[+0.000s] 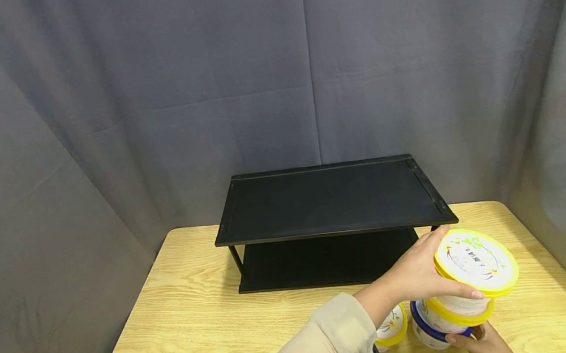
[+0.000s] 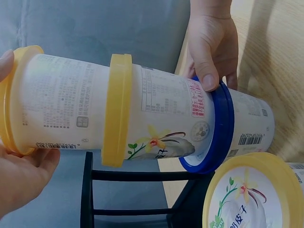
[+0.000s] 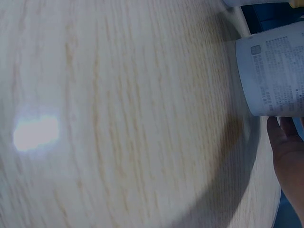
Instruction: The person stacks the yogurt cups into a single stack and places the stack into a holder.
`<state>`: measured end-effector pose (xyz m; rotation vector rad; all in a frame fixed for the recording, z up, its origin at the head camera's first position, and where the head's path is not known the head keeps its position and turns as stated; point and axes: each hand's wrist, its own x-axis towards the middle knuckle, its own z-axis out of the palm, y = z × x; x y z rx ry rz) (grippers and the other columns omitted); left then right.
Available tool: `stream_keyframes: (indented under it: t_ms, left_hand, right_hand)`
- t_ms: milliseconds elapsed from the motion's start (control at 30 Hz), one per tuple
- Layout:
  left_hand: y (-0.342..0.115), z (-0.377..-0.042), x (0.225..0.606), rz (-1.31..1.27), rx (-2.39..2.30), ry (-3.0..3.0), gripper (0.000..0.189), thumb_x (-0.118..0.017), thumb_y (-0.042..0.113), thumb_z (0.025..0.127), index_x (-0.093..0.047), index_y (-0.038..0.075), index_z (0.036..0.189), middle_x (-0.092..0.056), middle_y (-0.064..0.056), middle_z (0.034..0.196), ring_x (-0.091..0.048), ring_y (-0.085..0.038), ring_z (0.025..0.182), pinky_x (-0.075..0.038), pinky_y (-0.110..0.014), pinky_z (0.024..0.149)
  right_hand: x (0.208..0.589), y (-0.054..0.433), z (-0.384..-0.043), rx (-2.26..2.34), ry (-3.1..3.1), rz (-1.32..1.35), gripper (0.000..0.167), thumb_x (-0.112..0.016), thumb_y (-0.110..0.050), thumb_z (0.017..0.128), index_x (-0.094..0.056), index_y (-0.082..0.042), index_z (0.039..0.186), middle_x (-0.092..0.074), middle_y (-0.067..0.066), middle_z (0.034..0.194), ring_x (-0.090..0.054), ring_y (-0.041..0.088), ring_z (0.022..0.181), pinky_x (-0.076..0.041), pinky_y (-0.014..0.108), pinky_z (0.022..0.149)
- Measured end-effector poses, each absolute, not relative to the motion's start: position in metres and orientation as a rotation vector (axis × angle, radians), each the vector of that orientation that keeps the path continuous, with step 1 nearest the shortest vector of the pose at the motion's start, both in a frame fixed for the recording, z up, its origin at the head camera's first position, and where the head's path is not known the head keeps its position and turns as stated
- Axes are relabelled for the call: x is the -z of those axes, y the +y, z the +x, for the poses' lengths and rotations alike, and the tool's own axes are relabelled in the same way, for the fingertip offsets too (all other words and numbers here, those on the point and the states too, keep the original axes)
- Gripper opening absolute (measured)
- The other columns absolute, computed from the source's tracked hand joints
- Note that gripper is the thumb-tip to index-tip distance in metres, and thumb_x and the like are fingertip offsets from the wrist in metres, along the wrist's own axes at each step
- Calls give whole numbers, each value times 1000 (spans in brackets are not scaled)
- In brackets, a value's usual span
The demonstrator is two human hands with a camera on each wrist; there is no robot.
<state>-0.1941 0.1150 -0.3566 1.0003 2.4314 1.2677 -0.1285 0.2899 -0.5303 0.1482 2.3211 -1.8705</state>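
Three round white tubs stand stacked on the right side of the table. My left hand (image 1: 420, 271) grips the top tub (image 1: 475, 260) around its yellow lid, thumb on the near side. Under it is a second yellow-lidded tub (image 2: 161, 109) with a printed flower. At the bottom sits a blue-lidded tub (image 2: 249, 126). My right hand (image 1: 483, 343) holds the stack low down, its thumb at the blue rim and its other fingers partly hidden behind. In the right wrist view, fingertips touch the side of a white tub (image 3: 275, 71).
Another yellow-lidded tub (image 1: 392, 325) stands just left of the stack, partly behind the left sleeve (image 1: 324, 337). A black two-tier rack (image 1: 326, 201) stands at the back of the wooden table (image 1: 189, 322). Grey curtains (image 1: 202, 82) enclose the table.
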Motion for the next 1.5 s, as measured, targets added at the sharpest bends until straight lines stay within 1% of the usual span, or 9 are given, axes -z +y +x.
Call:
stream_keyframes:
  t_ms: [233,767,1033,1133,1233,1267,1367,1433,1500]
  left_hand:
    - [115,-195,356,1002,-1252,2445,96,-77,37,58,-20,30,135,-34,12,127,-35,-1,111,-36,-23,85]
    - [109,-190,363,911,-1322,2348,100,-76,35,61,-9,35,136,-16,13,137,-24,-8,123,-36,-31,89]
    - [96,-188,372,810,-1348,2337,99,-75,38,62,-8,41,135,-15,14,139,-24,-13,124,-35,-42,90]
    - [92,-189,379,791,-1341,2354,99,-75,38,62,-9,38,135,-15,14,138,-24,-13,124,-34,-41,90]
    - [88,-189,387,779,-1316,2379,99,-75,39,61,-11,35,136,-16,13,139,-25,-13,124,-34,-40,91]
    - [86,-190,390,775,-1303,2389,99,-75,40,61,-11,34,137,-16,12,139,-24,-14,124,-34,-40,91]
    - [80,-191,399,751,-1275,2408,98,-75,40,61,-13,35,136,-17,11,139,-22,-15,125,-33,-42,91]
    - [77,-191,404,727,-1257,2415,97,-75,40,61,-13,35,136,-18,11,139,-21,-16,126,-32,-43,92]
    - [73,-191,409,700,-1248,2414,96,-75,40,61,-15,35,136,-18,11,139,-21,-16,126,-32,-44,91]
  right_hand:
    - [529,290,-129,1886,2309,144,59,-58,-15,81,-21,-17,127,-34,-31,103,-34,-10,94,-25,58,87]
    - [533,290,-129,1902,2336,90,57,-57,-14,82,-21,-19,126,-36,-31,103,-36,-16,89,-29,58,84]
    - [534,293,-132,1852,2366,147,59,-59,-16,80,-22,-15,126,-35,-30,102,-36,-7,95,-29,56,86]
    - [534,293,-134,1844,2373,160,62,-60,-17,79,-21,-12,127,-33,-24,106,-39,8,106,-28,55,87]
    - [535,292,-134,1829,2382,176,61,-61,-18,79,-22,-14,126,-31,-17,109,-31,33,114,-28,55,88]
    - [535,292,-134,1830,2386,176,61,-61,-18,79,-22,-14,125,-31,-17,109,-31,33,114,-28,55,88]
    - [535,291,-134,1854,2395,161,59,-61,-16,79,-24,-13,124,-34,-22,107,-40,7,105,-28,55,87]
    - [535,291,-133,1875,2400,145,59,-60,-14,79,-23,-8,125,-36,-27,103,-38,-9,94,-28,55,86]
    - [535,290,-133,1889,2389,143,58,-60,-14,80,-23,-6,125,-38,-30,100,-36,-15,87,-28,55,86]
